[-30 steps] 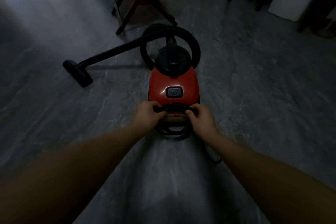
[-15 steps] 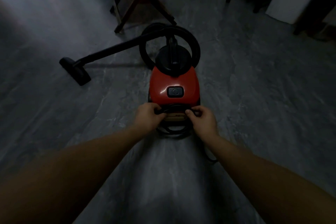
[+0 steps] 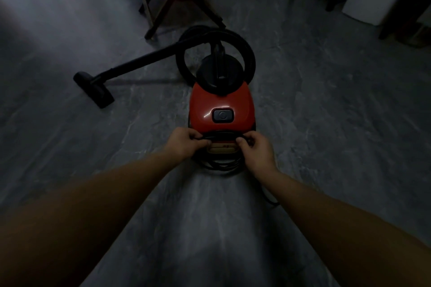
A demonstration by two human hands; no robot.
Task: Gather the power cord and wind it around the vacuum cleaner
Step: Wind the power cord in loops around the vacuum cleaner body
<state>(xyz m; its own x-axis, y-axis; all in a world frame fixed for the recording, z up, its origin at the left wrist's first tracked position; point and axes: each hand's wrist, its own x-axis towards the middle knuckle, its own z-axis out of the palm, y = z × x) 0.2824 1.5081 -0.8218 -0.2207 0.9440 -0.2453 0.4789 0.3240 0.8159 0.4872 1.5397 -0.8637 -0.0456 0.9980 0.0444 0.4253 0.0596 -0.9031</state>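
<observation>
Reaching to the rear of a rounded red plastic vacuum cleaner (image 3: 221, 102), a person pinches its thin black rubber power cord (image 3: 219, 166) with left hand (image 3: 184, 144) and right hand (image 3: 255, 150), apparently stretching a loop to seat it. Wound coils hang just below both hands, and a loose tail lies beside the right wrist.
</observation>
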